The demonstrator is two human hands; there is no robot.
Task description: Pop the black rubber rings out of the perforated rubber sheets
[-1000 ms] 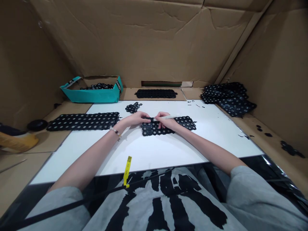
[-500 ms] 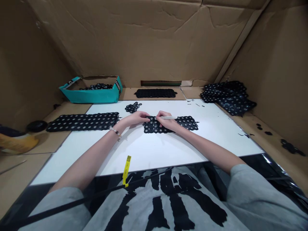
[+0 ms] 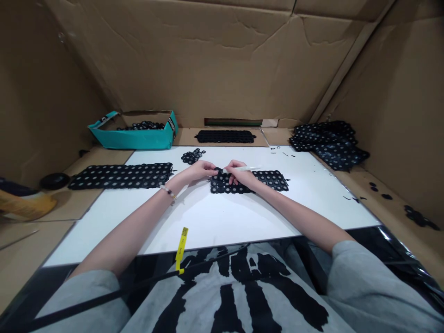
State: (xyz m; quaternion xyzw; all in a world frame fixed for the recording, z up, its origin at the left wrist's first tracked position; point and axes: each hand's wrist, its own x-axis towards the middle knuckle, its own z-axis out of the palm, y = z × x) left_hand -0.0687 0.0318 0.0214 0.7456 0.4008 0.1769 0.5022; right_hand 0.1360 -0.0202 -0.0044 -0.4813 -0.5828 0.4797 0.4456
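A black rubber-looking sheet (image 3: pixel 270 180) with rows of pale round spots lies on the white board in front of me. My left hand (image 3: pixel 201 171) is closed in a pinch at the sheet's upper left corner, where a bit of black ring material stands up between the fingers. In my right hand (image 3: pixel 240 174) is a slim white pen-like tool (image 3: pixel 252 168), its tip pointing left toward that corner. The tip itself is too small to make out. My right hand rests over the sheet and hides its middle.
Behind my left hand lies a heap of loose black rings (image 3: pixel 192 156). Another spotted sheet (image 3: pixel 121 176) is at left, near a teal box (image 3: pixel 135 138) holding black pieces. A dark sheet (image 3: pixel 225 136) sits at the back; sheets are piled (image 3: pixel 329 141) at right. Cardboard walls (image 3: pixel 225 60) surround the board.
The sheet has shifted slightly to the right. The corner at my left fingers now stands raised, and the tool has tilted a little. Both hands stay in nearly the same place.
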